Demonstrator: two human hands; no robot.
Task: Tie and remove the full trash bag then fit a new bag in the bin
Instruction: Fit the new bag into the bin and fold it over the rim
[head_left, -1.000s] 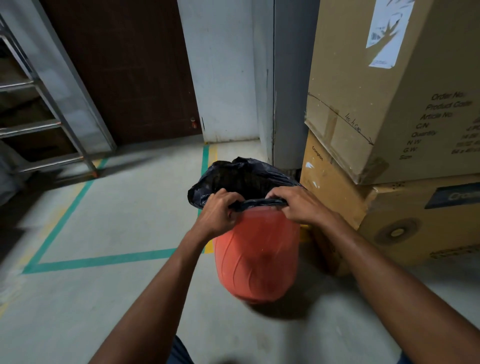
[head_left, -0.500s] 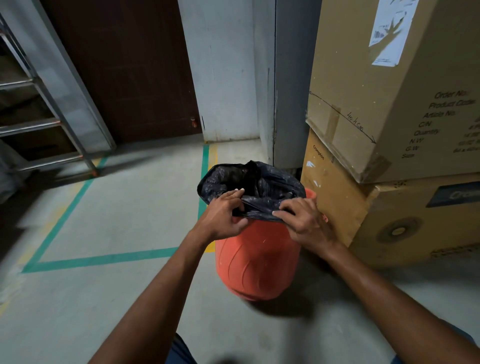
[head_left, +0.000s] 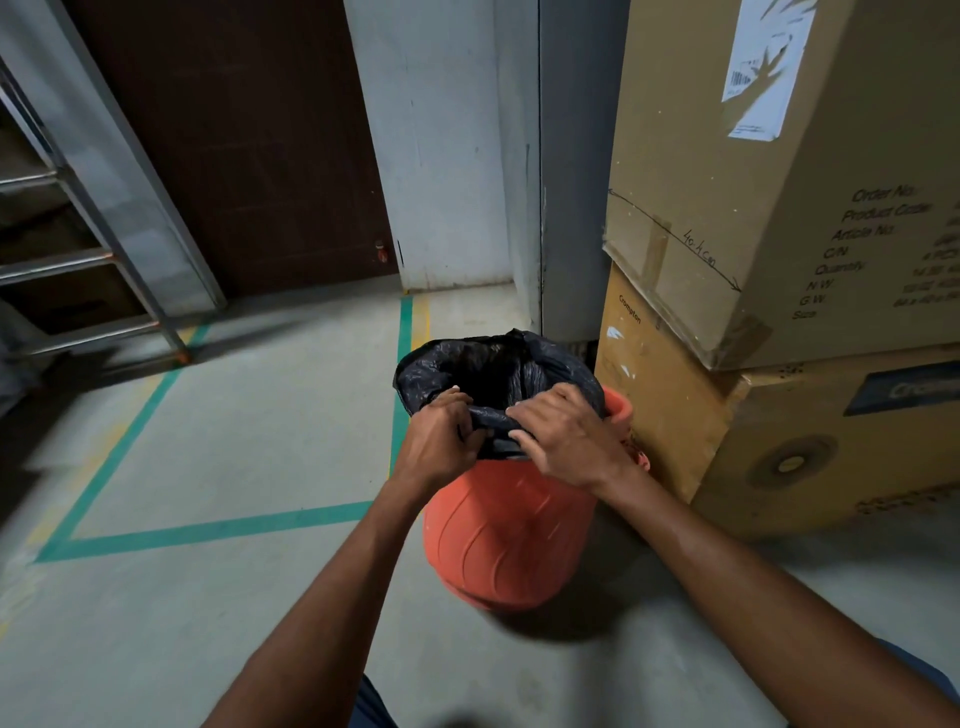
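Both hands gripping the black bag at the bin's rim

The left hand (head_left: 439, 447) and right hand (head_left: 566, 441) are pinching the near edge of the black trash bag (head_left: 498, 369), knuckles up, atop the orange bin (head_left: 506, 540) beside stacked cardboard boxes (head_left: 779, 260).

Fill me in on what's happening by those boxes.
A person is working the rim of a black plastic trash bag in a round orange plastic bin on the concrete floor, beside stacked cardboard boxes. The left hand and right hand both pinch the bag's near edge. The bag's mouth is open, not tied.
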